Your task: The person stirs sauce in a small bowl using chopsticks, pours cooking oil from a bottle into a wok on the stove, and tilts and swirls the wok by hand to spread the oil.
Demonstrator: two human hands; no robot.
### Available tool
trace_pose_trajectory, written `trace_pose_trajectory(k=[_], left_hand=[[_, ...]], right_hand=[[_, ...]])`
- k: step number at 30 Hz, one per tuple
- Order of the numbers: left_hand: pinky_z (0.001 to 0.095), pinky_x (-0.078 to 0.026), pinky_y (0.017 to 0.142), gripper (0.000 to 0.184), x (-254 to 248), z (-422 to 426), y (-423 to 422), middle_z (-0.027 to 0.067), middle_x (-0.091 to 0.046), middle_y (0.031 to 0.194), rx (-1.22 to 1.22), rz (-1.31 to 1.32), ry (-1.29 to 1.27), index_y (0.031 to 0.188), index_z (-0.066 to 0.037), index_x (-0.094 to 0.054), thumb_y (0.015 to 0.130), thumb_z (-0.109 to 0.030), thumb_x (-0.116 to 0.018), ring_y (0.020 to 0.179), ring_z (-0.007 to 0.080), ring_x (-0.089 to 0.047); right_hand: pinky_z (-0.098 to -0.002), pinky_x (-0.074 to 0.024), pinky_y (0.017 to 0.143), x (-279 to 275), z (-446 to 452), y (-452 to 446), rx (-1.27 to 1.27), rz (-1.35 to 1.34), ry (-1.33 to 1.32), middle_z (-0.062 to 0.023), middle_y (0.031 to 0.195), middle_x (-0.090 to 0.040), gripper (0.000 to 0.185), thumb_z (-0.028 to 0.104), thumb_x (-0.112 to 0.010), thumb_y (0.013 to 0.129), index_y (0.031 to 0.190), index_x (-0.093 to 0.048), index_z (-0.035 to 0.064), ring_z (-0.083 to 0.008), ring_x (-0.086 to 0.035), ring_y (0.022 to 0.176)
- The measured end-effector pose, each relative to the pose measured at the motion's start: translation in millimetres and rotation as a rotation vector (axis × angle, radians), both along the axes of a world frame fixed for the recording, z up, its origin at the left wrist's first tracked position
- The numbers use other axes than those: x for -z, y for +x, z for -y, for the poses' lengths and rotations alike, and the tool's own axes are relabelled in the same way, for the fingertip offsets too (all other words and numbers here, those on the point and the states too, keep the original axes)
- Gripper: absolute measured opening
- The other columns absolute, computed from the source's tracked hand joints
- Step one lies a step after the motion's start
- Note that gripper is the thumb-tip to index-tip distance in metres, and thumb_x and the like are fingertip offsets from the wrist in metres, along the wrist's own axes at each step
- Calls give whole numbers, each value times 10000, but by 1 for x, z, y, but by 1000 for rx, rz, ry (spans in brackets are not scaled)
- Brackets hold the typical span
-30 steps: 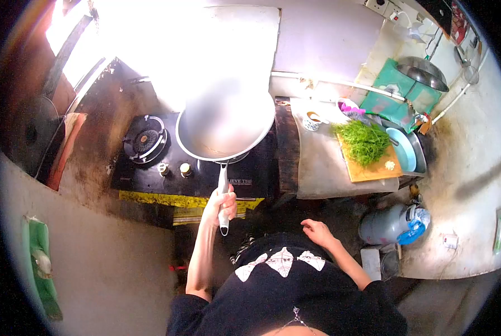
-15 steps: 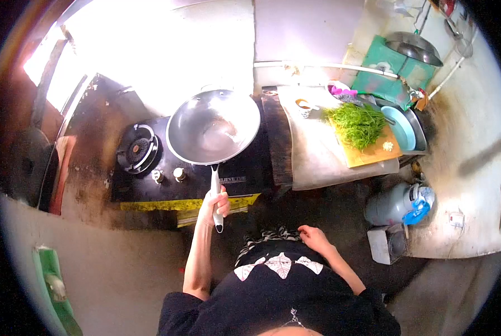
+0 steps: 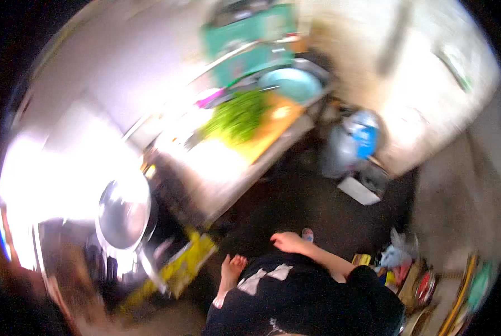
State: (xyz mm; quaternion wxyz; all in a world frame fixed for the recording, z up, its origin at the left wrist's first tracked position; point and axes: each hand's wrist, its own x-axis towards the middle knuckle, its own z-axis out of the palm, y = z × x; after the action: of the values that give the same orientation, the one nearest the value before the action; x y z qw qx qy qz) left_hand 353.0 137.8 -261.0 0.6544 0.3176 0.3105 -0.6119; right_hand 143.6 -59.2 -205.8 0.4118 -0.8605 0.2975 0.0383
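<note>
Both left grip and right grip hang released, pan set on the stove, greens uncooked on the far board.

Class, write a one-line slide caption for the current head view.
Blurred kitchen view: left hand and right hand apart from the pan, leafy greens on the cutting board.

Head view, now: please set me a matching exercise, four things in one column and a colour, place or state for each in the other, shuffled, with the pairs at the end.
1. pan
2. basin
3. leafy greens
4. left hand

A. heaped on the cutting board
B. bare, holding nothing
C. grey, with a long handle
D. pale blue

Pairs: 1-C, 2-D, 3-A, 4-B
</note>
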Motion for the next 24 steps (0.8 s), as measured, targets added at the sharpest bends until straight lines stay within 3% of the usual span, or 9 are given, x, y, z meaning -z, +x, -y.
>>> trace_pose_trajectory(k=[4,7,9,10,14,15,17,19,24], left_hand=[[420,-406,868,435,55,103,-25,93,-513,705,392,340,-309,769,-9,-514,934,-385,-370,855,285,-520],[399,-453,794,312,5,175,-66,83,-528,662,344,91,-34,757,-18,-544,926,-254,-430,695,272,-522],[387,-464,764,193,5,218,-90,84,-534,651,456,129,-173,771,-14,-559,893,-144,-486,676,254,-526],[351,-356,598,244,-24,255,-116,65,-448,718,538,292,42,799,-36,-497,968,-173,-386,608,213,-380],[333,-383,580,128,-78,344,-179,44,-374,677,547,346,25,822,-41,-463,931,-109,-470,580,189,-346],[337,-402,572,89,-49,360,-172,61,-439,653,623,318,-101,873,-1,-521,879,-88,-507,572,191,-430],[314,-340,514,159,-53,402,-186,31,-403,593,719,370,-104,804,-44,-523,875,-185,-544,519,166,-381],[294,-289,474,214,-49,437,-193,8,-389,570,794,500,-199,731,-67,-499,864,-223,-561,448,142,-312],[275,-169,385,407,-75,522,-216,-29,-216,453,855,494,-142,593,-129,-399,897,-375,-514,378,113,-202]], right_hand=[[-435,-464,733,9,75,-67,161,39,55,-141,924,-633,274,237,-531,826,1045,-589,83,-316,-599,853],[-411,-467,729,6,140,-130,283,84,97,-128,928,-631,268,241,-532,832,1027,-593,68,-297,-597,860],[-378,-479,715,7,174,-164,352,155,83,-127,947,-630,241,214,-538,839,1013,-598,58,-279,-600,861],[-373,-484,708,2,196,-180,416,223,106,-127,925,-635,228,202,-540,839,1005,-600,57,-278,-606,842],[-364,-494,699,-7,272,-224,586,371,-62,-108,853,-649,195,197,-554,834,950,-604,49,-253,-624,792],[-361,-493,691,-7,284,-232,659,409,-87,-108,858,-650,182,188,-569,822,942,-603,56,-255,-625,777],[-360,-495,661,-15,304,-250,752,500,-129,-112,838,-647,163,143,-582,798,934,-602,55,-254,-627,748],[-296,-485,610,0,315,-262,888,551,54,-70,758,-614,162,95,-543,816,957,-595,33,-149,-615,646],[-325,-486,609,34,348,-281,1033,431,289,-86,758,-612,219,177,-528,865,979,-571,-5,-189,-623,667]])
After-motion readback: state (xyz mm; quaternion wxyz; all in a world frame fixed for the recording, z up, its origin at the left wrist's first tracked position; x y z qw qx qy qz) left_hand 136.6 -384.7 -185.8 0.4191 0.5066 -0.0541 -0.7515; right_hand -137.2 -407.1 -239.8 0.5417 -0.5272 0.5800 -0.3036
